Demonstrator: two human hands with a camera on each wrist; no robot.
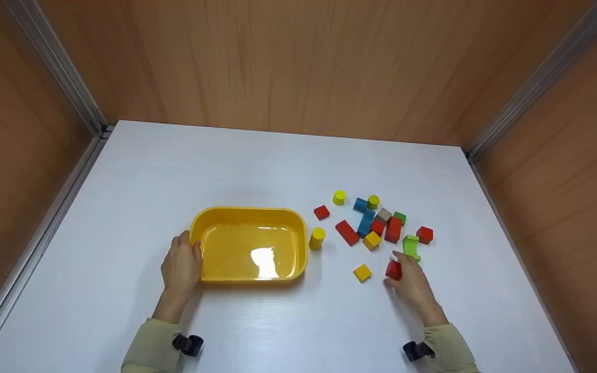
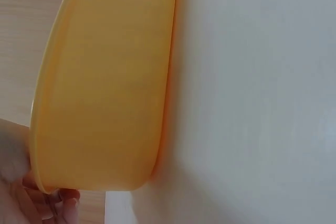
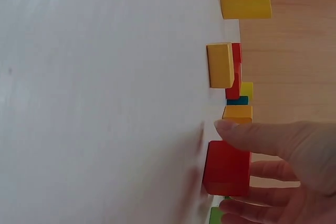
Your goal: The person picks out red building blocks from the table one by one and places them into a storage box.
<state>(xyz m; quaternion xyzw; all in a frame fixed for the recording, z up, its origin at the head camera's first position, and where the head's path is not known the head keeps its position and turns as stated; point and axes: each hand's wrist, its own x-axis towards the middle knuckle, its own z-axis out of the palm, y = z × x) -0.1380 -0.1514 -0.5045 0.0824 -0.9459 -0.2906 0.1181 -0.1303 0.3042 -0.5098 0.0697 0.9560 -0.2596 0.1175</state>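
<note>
A yellow plastic tray (image 1: 249, 212) sits on the white table, with nothing inside it. At its left end my left hand (image 1: 181, 264) holds the rim, thumb over the edge and fingers outside; the left wrist view shows the tray's wall (image 2: 105, 87) close up. My right hand (image 1: 411, 282) is around a red block (image 1: 393, 270) on the table. In the right wrist view the thumb (image 3: 247, 134) lies beside this block with a small gap, and the other fingers reach behind it. A light green curved block (image 1: 410, 246) is just beyond the right fingertips.
A loose cluster of red, blue, yellow and green blocks, with a red oblong block (image 1: 347, 232), lies right of the tray. One yellow cylinder (image 1: 317, 238) stands close to the tray's right side. A yellow cube (image 1: 362, 273) lies left of my right hand. Wooden panels (image 1: 288, 67) enclose the table.
</note>
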